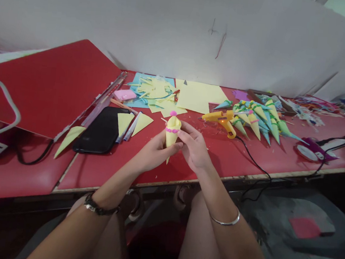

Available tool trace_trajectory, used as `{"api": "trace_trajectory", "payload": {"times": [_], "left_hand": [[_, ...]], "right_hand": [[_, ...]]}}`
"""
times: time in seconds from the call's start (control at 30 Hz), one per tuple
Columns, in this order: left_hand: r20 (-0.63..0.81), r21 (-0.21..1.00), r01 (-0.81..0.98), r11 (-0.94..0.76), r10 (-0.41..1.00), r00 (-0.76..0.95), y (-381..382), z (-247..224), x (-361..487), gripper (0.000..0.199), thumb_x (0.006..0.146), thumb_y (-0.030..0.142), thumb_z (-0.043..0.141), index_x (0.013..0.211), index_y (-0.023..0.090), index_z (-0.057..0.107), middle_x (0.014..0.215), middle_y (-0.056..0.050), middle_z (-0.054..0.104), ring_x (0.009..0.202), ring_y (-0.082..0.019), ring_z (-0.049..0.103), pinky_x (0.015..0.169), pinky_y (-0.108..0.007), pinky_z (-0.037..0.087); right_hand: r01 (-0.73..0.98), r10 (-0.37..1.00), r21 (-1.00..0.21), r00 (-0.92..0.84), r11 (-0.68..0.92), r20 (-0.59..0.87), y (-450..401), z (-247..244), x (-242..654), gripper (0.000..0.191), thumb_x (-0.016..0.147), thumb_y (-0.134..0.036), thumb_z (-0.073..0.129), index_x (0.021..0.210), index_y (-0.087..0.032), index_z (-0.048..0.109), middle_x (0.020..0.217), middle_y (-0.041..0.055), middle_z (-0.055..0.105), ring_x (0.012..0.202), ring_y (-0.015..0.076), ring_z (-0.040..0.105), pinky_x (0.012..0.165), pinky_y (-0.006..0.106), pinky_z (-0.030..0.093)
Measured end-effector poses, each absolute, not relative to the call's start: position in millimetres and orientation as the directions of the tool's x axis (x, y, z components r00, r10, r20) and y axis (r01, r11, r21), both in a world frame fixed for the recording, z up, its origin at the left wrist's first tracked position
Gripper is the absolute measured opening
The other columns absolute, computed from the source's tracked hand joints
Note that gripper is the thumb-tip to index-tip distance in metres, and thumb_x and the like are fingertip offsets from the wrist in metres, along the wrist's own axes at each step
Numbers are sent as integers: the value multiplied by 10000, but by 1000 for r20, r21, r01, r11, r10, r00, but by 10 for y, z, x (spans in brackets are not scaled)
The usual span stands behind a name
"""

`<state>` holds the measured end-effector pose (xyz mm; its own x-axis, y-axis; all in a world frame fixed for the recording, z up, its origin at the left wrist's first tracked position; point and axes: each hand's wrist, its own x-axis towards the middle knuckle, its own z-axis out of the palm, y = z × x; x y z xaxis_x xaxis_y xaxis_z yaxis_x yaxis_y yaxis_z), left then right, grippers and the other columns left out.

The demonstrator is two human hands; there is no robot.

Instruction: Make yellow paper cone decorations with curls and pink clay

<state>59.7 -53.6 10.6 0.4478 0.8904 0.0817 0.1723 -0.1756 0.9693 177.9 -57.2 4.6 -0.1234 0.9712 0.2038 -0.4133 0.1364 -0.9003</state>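
A small yellow paper cone (171,139) stands upright between my hands above the red table (152,176), its tip pointing down. Pink trim rings its upper part, and a pink pompom (173,113) sits on top. My left hand (155,152) is closed around the cone from the left, thumb across its front. From the right, my right hand (195,148) pinches the cone near the pink trim with its fingertips. Right of the hands lies a yellow glue gun (222,119) with an orange light showing, its nozzle pointing left.
Finished cones (259,119) are heaped behind the glue gun, whose black cord (253,161) hangs over the front edge. Yellow paper (198,96) and scraps lie at the back. A black phone (101,133), pens and a red board (52,81) are left. A grey stool (280,213) stands below right.
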Motion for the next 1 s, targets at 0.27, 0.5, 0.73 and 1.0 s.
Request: {"api": "trace_trajectory", "payload": {"times": [0.27, 0.5, 0.73, 1.0], "left_hand": [[93, 982, 116, -149, 916, 390, -515, 102, 589, 159, 699, 314, 529, 754, 169, 495, 632, 36, 471, 554, -91, 420, 523, -213, 346], [90, 983, 156, -96, 995, 44, -412, 64, 566, 148, 689, 272, 514, 789, 180, 455, 566, 72, 399, 488, -78, 369, 484, -205, 304], [115, 956, 268, -124, 992, 50, -401, 32, 561, 99, 700, 251, 510, 751, 182, 461, 600, 62, 440, 524, -87, 400, 522, -220, 334], [31, 946, 318, -55, 996, 79, -392, 30, 570, 172, 706, 326, 547, 702, 194, 436, 561, 54, 444, 511, -97, 409, 487, -222, 318]], "right_hand": [[-265, 958, -933, -83, 244, 274, -546, 73, 1833, 232, 769, -344, 464, 927, -229, 589, 911, 19, 639, 845, 148, 592, 742, 288, 482], [676, 940, -702, 39, 224, 338, -530, -11, 2036, 113, 739, -170, 476, 744, -187, 587, 780, 36, 626, 738, 168, 573, 698, 305, 442], [673, 980, -712, -131, 200, 151, -523, -45, 2051, 176, 726, -109, 498, 822, -175, 629, 853, 49, 669, 792, 163, 605, 729, 278, 441], [477, 978, -858, -168, 188, 121, -429, -124, 2029, 277, 792, -119, 418, 924, -173, 655, 963, 66, 671, 925, 174, 602, 830, 308, 429]]}}
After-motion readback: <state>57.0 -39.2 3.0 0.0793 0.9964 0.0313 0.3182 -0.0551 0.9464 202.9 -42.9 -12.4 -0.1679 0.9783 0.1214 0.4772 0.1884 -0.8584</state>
